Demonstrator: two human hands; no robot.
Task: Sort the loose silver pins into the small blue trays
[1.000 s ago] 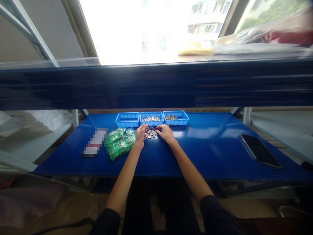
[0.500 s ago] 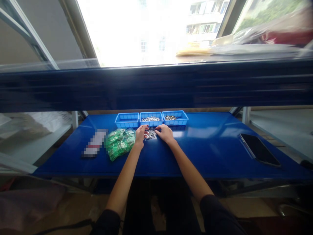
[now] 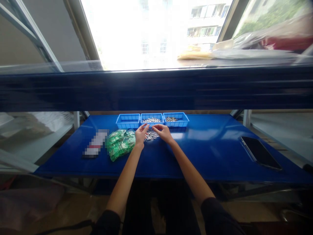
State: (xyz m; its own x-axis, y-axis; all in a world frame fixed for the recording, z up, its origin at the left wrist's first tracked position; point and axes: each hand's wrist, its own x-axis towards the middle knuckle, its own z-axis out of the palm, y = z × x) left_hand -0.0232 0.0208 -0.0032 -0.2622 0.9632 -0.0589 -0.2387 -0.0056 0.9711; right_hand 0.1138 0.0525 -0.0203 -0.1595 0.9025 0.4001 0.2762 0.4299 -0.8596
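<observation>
On the blue table, a loose pile of thin silvery metal pieces (image 3: pixel 153 134), like nails or screws, lies between and just beyond my hands. My left hand (image 3: pixel 141 135) is at the pile's left side, thumb and fingers drawn together in a pinch. My right hand (image 3: pixel 164 133) reaches in from the right, also pinching, its fingertips close to those of the left above the pile. What either pinch holds is too small to name. Beside my left hand sits a heap of green plastic packets (image 3: pixel 121 145).
Three blue bins stand in a row behind the pile: the left bin (image 3: pixel 128 125) shows no contents, the middle bin (image 3: pixel 152 124) and right bin (image 3: pixel 177 124) hold metal pieces. A phone (image 3: pixel 260 152) lies right, a blurred-out item (image 3: pixel 96 143) left. A shelf beam (image 3: pixel 156 89) crosses above.
My right hand has moved slightly left and up from the pile, bringing its fingertips near the left hand's. The left hand stays almost in place. The view has shifted slightly.
</observation>
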